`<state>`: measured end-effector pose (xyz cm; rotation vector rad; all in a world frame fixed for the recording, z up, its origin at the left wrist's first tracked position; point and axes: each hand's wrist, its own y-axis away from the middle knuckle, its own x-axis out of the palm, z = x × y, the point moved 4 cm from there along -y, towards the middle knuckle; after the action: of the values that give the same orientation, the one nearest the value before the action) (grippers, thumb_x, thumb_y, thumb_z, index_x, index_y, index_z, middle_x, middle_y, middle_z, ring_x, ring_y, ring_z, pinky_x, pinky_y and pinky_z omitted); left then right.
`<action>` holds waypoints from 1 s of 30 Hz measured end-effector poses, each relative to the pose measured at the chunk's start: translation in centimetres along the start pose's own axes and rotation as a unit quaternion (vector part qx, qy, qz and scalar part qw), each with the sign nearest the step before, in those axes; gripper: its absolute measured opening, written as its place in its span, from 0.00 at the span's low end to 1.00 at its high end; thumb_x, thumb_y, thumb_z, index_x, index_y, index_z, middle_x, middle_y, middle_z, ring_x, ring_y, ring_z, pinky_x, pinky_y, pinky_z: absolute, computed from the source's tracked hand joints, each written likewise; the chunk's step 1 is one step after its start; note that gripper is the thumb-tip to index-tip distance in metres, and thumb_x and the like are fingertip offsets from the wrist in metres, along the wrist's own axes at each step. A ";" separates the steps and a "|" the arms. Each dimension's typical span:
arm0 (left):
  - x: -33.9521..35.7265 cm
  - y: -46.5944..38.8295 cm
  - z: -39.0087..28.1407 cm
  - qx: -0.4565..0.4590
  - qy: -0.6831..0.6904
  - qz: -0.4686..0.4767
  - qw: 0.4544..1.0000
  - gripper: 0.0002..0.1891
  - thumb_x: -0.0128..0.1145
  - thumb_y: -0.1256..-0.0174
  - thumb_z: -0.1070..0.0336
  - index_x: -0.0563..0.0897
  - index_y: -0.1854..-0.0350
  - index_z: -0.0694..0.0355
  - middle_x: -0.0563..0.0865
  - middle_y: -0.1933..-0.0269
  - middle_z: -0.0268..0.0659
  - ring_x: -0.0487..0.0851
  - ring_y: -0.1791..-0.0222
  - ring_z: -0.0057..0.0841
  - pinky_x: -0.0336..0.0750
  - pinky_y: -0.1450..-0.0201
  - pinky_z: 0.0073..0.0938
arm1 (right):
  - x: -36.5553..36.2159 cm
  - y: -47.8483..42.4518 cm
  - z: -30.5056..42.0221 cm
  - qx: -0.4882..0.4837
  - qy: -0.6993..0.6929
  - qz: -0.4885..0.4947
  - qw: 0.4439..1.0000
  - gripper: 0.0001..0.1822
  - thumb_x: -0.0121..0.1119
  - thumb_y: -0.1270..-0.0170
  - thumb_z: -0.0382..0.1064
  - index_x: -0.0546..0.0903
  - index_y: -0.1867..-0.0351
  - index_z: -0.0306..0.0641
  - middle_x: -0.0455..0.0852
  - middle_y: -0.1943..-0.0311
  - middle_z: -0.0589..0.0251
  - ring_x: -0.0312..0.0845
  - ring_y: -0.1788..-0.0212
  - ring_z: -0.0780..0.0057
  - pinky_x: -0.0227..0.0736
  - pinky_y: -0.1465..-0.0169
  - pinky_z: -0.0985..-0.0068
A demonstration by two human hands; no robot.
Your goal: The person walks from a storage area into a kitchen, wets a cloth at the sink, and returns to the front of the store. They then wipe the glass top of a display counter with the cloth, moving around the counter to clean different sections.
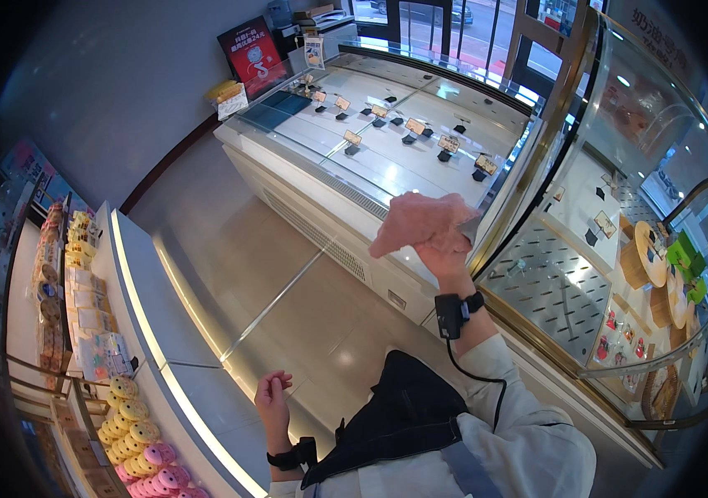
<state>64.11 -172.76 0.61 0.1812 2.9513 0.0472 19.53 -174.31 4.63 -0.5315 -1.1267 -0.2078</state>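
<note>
A pink cloth is bunched in my right hand, which reaches out over the near right corner of a low glass-sided display case. The cloth covers most of the fingers, and whether it touches the glass I cannot tell. My left hand hangs above the floor with nothing in it, its fingers loosely curled. Small price signs in black holders stand across the white floor of the case. Each wrist wears a black strapped device.
On the right rises a curved glass cabinet with a gold frame, wooden stands and a basket inside. To the left, a lit shelf carries packaged goods and stacked yellow and pink round items. A red poster leans at the back, near glass doors.
</note>
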 end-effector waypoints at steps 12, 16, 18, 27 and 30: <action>10.9 -28.1 -1.8 -0.014 0.025 -0.056 0.998 0.10 0.46 0.23 0.66 0.80 0.53 0.65 0.86 0.62 0.38 0.83 0.64 0.21 0.79 0.56 0.22 | -24.2 -27.1 24.5 -0.222 0.518 -0.170 0.809 0.13 0.54 0.30 0.48 0.79 0.51 0.47 0.81 0.55 0.67 0.76 0.54 0.72 0.72 0.46 0.71; 15.5 -37.2 -4.7 0.023 -0.037 -0.033 0.998 0.10 0.46 0.23 0.67 0.80 0.52 0.65 0.85 0.60 0.37 0.82 0.60 0.22 0.77 0.53 0.24 | -27.9 -30.9 26.3 0.016 0.870 0.045 0.491 0.16 0.59 0.36 0.34 0.79 0.46 0.41 0.82 0.50 0.65 0.76 0.50 0.71 0.71 0.46 0.76; 18.7 -41.3 -5.3 0.030 -0.086 -0.022 0.996 0.11 0.46 0.24 0.67 0.79 0.49 0.65 0.84 0.54 0.37 0.80 0.53 0.24 0.74 0.48 0.26 | -29.5 -32.3 25.3 0.169 0.771 -0.006 0.614 0.20 0.60 0.39 0.31 0.79 0.43 0.38 0.82 0.48 0.65 0.78 0.49 0.72 0.72 0.47 0.75; 37.2 -58.3 -7.8 0.248 -0.289 0.087 0.921 0.20 0.50 0.31 0.69 0.71 0.37 0.64 0.71 0.34 0.46 0.67 0.35 0.39 0.60 0.32 0.38 | -44.0 -20.6 8.0 0.410 0.872 -0.058 0.259 0.66 0.68 0.51 0.65 0.40 0.22 0.35 0.39 0.25 0.28 0.31 0.24 0.29 0.36 0.25 0.45; 40.0 -61.0 -8.2 0.279 -0.343 0.106 0.891 0.21 0.50 0.30 0.68 0.69 0.35 0.64 0.69 0.32 0.47 0.64 0.31 0.41 0.54 0.28 0.40 | -44.6 -21.5 6.1 0.298 0.900 -0.118 0.297 0.58 0.58 0.43 0.71 0.47 0.23 0.34 0.34 0.24 0.30 0.26 0.22 0.33 0.26 0.24 0.46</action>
<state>16.32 -228.45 -1.16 0.4821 2.1500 -0.6920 -13.37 -194.39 -27.02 0.6836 1.1079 -0.4126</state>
